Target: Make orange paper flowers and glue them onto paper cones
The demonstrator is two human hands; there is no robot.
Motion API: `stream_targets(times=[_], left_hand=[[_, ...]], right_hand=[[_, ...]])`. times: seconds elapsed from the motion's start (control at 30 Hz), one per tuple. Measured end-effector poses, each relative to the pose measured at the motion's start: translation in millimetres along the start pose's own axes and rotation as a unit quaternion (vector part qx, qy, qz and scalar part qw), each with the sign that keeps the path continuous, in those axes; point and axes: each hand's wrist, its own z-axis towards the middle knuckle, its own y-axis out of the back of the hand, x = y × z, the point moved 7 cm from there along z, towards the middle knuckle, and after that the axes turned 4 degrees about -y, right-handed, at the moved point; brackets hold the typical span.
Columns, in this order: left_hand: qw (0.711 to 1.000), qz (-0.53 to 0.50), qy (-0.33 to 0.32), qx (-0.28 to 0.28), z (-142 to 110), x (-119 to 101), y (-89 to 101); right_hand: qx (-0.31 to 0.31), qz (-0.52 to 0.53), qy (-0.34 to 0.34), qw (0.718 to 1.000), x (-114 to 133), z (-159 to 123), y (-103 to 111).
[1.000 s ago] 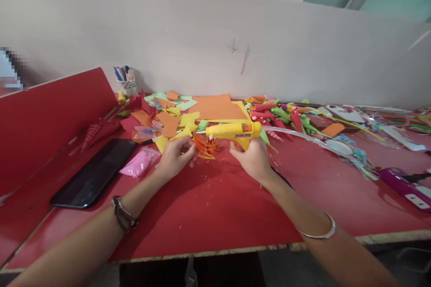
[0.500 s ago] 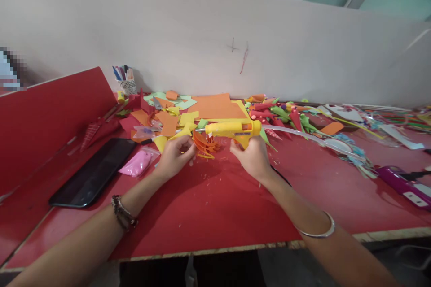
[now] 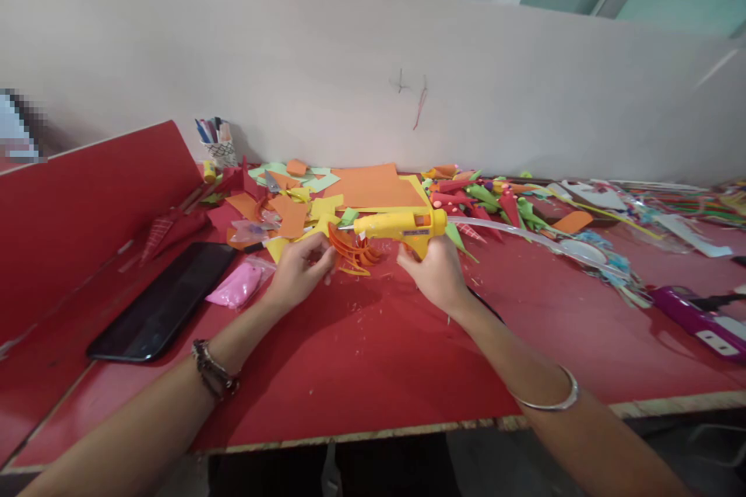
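My right hand point(image 3: 437, 276) is closed round the handle of a yellow glue gun point(image 3: 402, 224), whose nozzle points left. A clear glue stick sticks out of the gun's back toward the right. My left hand point(image 3: 300, 270) pinches an orange cut-paper piece point(image 3: 348, 249) with curved strips, held just under the nozzle above the red table point(image 3: 373, 357). Both wrists carry bracelets.
A black tablet point(image 3: 166, 299) and a pink packet point(image 3: 238, 283) lie to the left. Orange, yellow and green paper scraps point(image 3: 326, 194) and paper cones point(image 3: 495, 202) crowd the back. A pen cup point(image 3: 218, 144) stands by the wall. A purple tool point(image 3: 699, 314) lies far right.
The orange paper piece has been turned and lifted slightly toward the nozzle. Both hands stay in nearly the same place.
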Motion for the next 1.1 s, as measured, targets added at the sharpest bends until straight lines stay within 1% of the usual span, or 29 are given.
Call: stream_targets(times=[0.43,0.8,1.1], left_hand=[[1.0,0.019,0.002,-0.021,0.6,-0.1,4.7],[0.999,0.018,-0.019,-0.037,1.7,-2.9,8.1],[0.999,0.018,-0.023,-0.042,2.2,-5.6,9.7]], right_hand=[[-0.007,-0.026,0.004,1.0,-5.0,1.3,1.4],[-0.007,-0.042,0.016,0.999,-6.7,1.2,-0.1],[0.013,-0.045,0.012,0.999,-10.2,2.9,-1.8]])
